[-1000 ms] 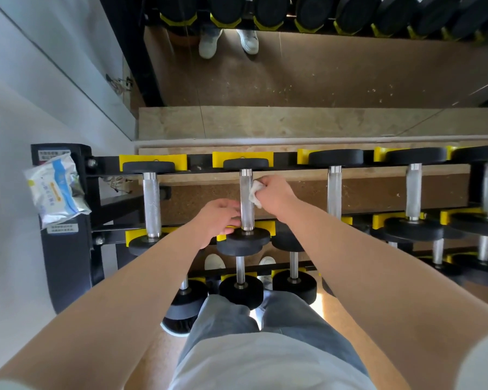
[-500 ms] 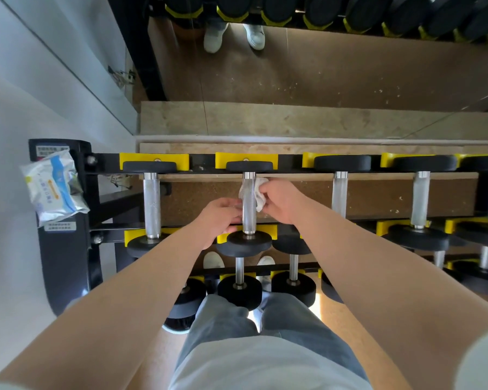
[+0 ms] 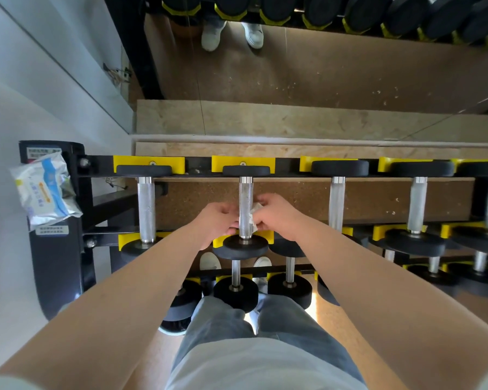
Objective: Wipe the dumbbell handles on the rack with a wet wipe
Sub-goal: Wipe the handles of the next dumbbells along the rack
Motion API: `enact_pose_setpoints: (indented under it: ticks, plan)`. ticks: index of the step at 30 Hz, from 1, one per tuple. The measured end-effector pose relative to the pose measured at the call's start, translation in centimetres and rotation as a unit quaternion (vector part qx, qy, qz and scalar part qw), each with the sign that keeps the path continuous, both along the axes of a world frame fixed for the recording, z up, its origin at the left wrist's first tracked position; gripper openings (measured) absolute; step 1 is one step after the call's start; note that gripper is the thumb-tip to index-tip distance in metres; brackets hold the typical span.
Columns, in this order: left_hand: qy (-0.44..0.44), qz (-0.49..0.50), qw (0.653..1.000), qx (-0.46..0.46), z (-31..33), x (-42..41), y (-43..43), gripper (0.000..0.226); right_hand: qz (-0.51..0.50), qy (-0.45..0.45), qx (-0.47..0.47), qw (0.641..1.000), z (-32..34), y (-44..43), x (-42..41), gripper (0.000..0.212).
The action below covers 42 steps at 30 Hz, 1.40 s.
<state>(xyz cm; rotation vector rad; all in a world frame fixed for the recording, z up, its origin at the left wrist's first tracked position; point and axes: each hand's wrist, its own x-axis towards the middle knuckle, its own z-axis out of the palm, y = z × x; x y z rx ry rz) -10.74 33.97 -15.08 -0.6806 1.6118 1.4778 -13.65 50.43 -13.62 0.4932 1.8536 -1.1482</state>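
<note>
1. The right hand [image 3: 276, 218] pinches the wet wipe [image 3: 254, 218] against the second dumbbell handle [image 3: 245, 192] on the rack [image 3: 197, 164] top tier; the left hand [image 3: 220, 220] fingers curl onto its other side, likely to stop it rolling.
2. Count: five top-tier handles in view; one wipe; one wipe pack [image 3: 44, 190] at the rack's left post, within reach.

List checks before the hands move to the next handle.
1. The wipe pinched in the right hand: ok.
2. The left hand on the handle: touching; grip cannot tell.
3. The dumbbell seated in yellow cradles: ok.
4. All of the handle wiped: cannot tell.
5. The next handle to the right unobstructed: ok.
6. The pack on the post: ok.
</note>
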Motion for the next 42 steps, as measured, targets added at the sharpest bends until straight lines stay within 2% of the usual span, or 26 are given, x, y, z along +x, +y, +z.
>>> enact_pose_setpoints:
  ticks: [1, 3, 4, 6, 8, 10, 12, 14, 16, 17, 18, 20, 22, 23, 24, 25, 26, 27, 29, 31, 32, 34, 36, 38, 40, 42]
  plan:
    - [0.001, 0.004, 1.000, -0.007, 0.0, -0.1, -0.1, 0.024, -0.063, -0.007, -0.035, 0.997, -0.1, 0.2, 0.1, 0.057]
    - [0.002, 0.017, 1.000, -0.013, -0.3, -0.1, -0.3, 0.025, -0.082, 0.003, -0.038, 0.996, -0.7, 0.7, 0.8, 0.048]
    - [-0.001, 0.021, 1.000, -0.012, -0.3, -0.1, -0.3, 0.025, -0.042, 0.016, -0.003, 0.999, -1.0, 0.8, 1.2, 0.038]
    - [-0.007, 0.025, 1.000, -0.014, -0.4, 0.1, -0.3, 0.024, 0.102, 0.025, 0.076, 0.992, -0.9, 0.7, 1.5, 0.014]
    - [-0.012, 0.025, 0.999, -0.017, -0.2, 0.3, -0.4, 0.021, 0.249, 0.007, 0.134, 0.959, -0.4, 0.3, 0.9, 0.013]
    - [-0.011, 0.027, 0.999, -0.014, 0.2, 0.2, -0.4, 0.020, 0.287, -0.032, 0.155, 0.945, 0.5, -0.3, -0.3, 0.012]
    - [-0.013, 0.030, 0.999, -0.008, 0.5, 0.1, -0.5, 0.022, 0.184, -0.078, 0.111, 0.974, 0.7, -0.3, -1.0, 0.014]
    - [-0.011, 0.043, 0.999, 0.001, 0.6, -0.1, -0.5, 0.023, -0.038, -0.088, -0.002, 0.995, 0.5, -0.5, -1.5, 0.020]
    - [0.004, 0.061, 0.998, 0.011, 0.6, -0.3, -0.4, 0.023, -0.245, -0.064, -0.119, 0.960, 0.0, -0.5, -2.4, 0.023]
    - [0.012, 0.072, 0.997, 0.016, 0.4, -0.5, -0.3, 0.023, -0.294, -0.059, -0.155, 0.941, -0.4, -0.4, -2.9, 0.026]
    - [0.018, 0.083, 0.996, 0.019, 0.3, -0.6, -0.3, 0.022, -0.296, -0.058, -0.169, 0.938, -0.6, -0.4, -3.2, 0.029]
    - [0.023, 0.101, 0.994, 0.022, 0.2, -1.0, -0.1, 0.022, -0.194, -0.054, -0.131, 0.971, -1.0, 0.1, -3.0, 0.026]
    - [0.018, 0.107, 0.994, 0.022, 0.2, -1.2, 0.0, 0.023, 0.011, -0.050, -0.019, 0.998, -1.0, 0.5, -2.2, 0.019]
    - [0.011, 0.105, 0.994, 0.022, 0.2, -1.1, 0.1, 0.024, 0.141, -0.046, 0.044, 0.988, -1.1, 0.7, -1.8, 0.019]
    - [0.003, 0.100, 0.995, 0.022, 0.3, -1.1, 0.2, 0.024, 0.258, -0.040, 0.089, 0.961, -1.2, 0.7, -1.5, 0.020]
    - [-0.004, 0.093, 0.995, 0.019, 0.3, -0.9, 0.3, 0.025, 0.338, -0.030, 0.118, 0.933, -1.1, 0.6, -1.3, 0.020]
    - [-0.010, 0.086, 0.996, 0.015, 0.3, -0.8, 0.3, 0.026, 0.361, -0.017, 0.129, 0.923, -1.2, 0.4, -1.1, 0.019]
    - [-0.013, 0.083, 0.996, 0.014, 0.2, -0.7, 0.4, 0.027, 0.327, -0.013, 0.115, 0.938, -1.4, 0.4, -1.2, 0.020]
    - [-0.011, 0.092, 0.996, 0.014, 0.1, -0.5, 0.5, 0.027, 0.056, -0.063, -0.004, 0.996, -1.4, 0.1, -1.8, 0.023]
    - [0.006, 0.109, 0.994, 0.014, 0.1, -0.6, 0.6, 0.027, -0.184, -0.085, -0.140, 0.969, -1.6, 0.0, -2.7, 0.030]
    - [0.015, 0.119, 0.993, 0.017, 0.1, -0.8, 0.6, 0.027, -0.233, -0.089, -0.170, 0.953, -1.8, 0.0, -2.9, 0.034]
    - [0.014, 0.148, 0.988, 0.034, 0.2, -1.0, 0.6, 0.026, -0.233, -0.107, -0.183, 0.949, -1.8, 0.1, -2.7, 0.034]
    - [-0.007, 0.175, 0.983, 0.058, 0.4, -1.2, 0.6, 0.025, -0.114, -0.124, -0.123, 0.978, -1.4, 0.5, -2.0, 0.029]
    - [-0.035, 0.166, 0.984, 0.063, 0.8, -1.3, 0.6, 0.023, 0.015, -0.129, -0.057, 0.990, -1.1, 0.8, -1.2, 0.026]
    - [-0.057, 0.157, 0.984, 0.062, 1.0, -1.3, 0.8, 0.022, -0.013, -0.121, -0.062, 0.991, -1.2, 0.7, -1.1, 0.033]
    - [-0.071, 0.173, 0.980, 0.063, 1.0, -1.4, 1.0, 0.030, -0.124, -0.106, -0.119, 0.979, -1.0, 0.4, -1.4, 0.043]
